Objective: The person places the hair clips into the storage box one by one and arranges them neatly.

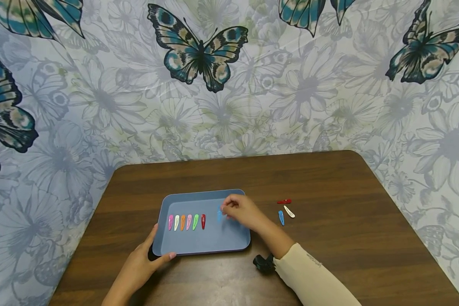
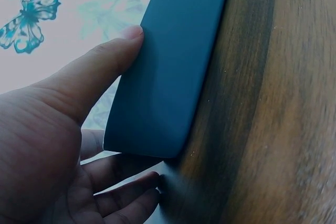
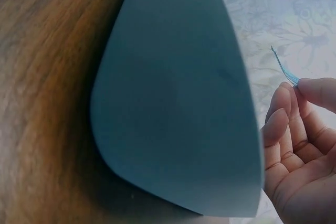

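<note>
My left hand point(image 1: 135, 265) holds the near left corner of a blue-grey tray point(image 1: 214, 244). Its thumb point(image 2: 113, 59) lies against the tray wall, and the fingers reach round the corner. Above the right part of the tray, my right hand point(image 1: 246, 212) pinches a blue snap hair clip point(image 3: 286, 72) between thumb and fingertips. Several clips stand in a row inside the tray: a pink clip point(image 1: 171, 222), a white clip point(image 1: 177, 222), an orange clip point(image 1: 182, 222), another pink clip point(image 1: 189, 222), a green clip point(image 1: 195, 222) and a red clip point(image 1: 203, 221).
Right of the tray, a red clip point(image 1: 284, 201), a white clip point(image 1: 289, 211) and a blue clip point(image 1: 281, 217) lie on the brown wooden table point(image 1: 329, 255). A butterfly-patterned wall covering point(image 1: 222, 119) rises behind the table. A black device point(image 1: 264, 263) sits at the right wrist.
</note>
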The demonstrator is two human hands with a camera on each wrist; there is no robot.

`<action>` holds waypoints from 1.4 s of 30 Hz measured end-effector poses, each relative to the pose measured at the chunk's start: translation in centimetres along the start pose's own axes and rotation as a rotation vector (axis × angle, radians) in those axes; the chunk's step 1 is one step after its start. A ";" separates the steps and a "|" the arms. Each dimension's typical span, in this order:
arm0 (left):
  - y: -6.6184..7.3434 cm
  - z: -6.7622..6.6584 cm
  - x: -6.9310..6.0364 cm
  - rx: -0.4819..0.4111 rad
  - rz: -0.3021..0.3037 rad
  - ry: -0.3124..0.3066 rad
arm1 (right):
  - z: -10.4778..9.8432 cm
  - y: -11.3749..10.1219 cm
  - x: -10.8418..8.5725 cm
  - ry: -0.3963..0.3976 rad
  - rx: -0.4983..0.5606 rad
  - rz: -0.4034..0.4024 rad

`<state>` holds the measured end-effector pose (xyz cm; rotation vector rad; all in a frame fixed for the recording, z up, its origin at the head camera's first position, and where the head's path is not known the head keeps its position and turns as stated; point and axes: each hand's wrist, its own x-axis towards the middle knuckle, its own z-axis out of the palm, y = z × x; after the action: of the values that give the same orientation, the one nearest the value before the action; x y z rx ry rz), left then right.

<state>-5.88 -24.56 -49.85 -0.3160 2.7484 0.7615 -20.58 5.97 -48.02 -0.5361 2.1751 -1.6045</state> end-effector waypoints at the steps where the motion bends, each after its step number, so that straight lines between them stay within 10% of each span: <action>1: 0.0 0.0 0.0 0.000 -0.002 -0.002 | 0.1 0.0 0.1 -0.002 -0.002 0.000; 42: 0.0 0.1 0.0 -0.005 0.000 -0.002 | 3.7 1.8 2.7 -0.025 -0.171 0.103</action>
<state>-5.85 -24.53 -49.90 -0.3166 2.7452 0.7688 -21.10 2.04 -50.93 -0.4826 2.2947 -1.3602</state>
